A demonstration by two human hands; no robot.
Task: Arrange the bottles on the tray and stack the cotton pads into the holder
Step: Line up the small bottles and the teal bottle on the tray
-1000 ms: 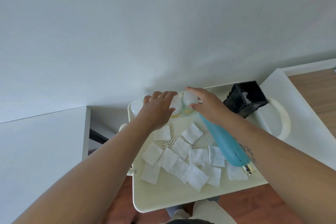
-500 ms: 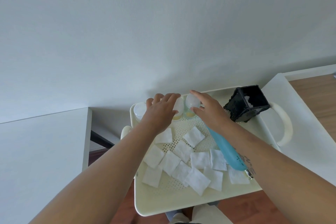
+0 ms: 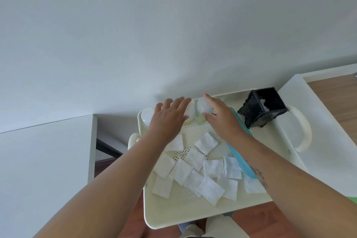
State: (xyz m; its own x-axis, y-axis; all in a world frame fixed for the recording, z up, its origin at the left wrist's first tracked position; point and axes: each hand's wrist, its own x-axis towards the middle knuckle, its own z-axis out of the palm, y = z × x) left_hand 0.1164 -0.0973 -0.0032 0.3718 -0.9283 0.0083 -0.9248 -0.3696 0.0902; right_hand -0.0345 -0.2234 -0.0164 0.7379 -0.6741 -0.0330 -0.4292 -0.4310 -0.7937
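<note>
While both hands sit at the far edge of the cream tray (image 3: pixel 193 216), upper centre of frame, the bottle-arranging step looks to be the one in hand. Left hand (image 3: pixel 168 120) is spread, fingers loose, resting over or vs. a small white-capped bottle (image 3: pixel 188 117) w/ yellowish contents; can't tell if it truly touches. Right hand (image 3: pixel 220 117) is also open, thumb and index bracketing a second small bottle (image 3: pixel 203 111) just beside the first, not clamped on it. A third white-capped jar (image 3: pixel 147 117) stands at the tray's upper-left corner, next to the left hand. The long blue bottle (image 3: pixel 241 158) lies flat on the tray, running diagonally under the right forearm, so it's prob. not yet stood up. Cotton pads (image 3: pixel 195 175) lie scattered loose across the tray's perforated floor, centre to lower centre, some overlapping. The black holder (image 3: pixel 261 108) sits at the tray's upper-right, mouth toward the camera, w/ a bit of white inside.

Next move, as I judge it: finish lining up the small bottles, then raise the blue one upright. After that, pads need gathering into a squared stack and feeding into the holder.
</note>
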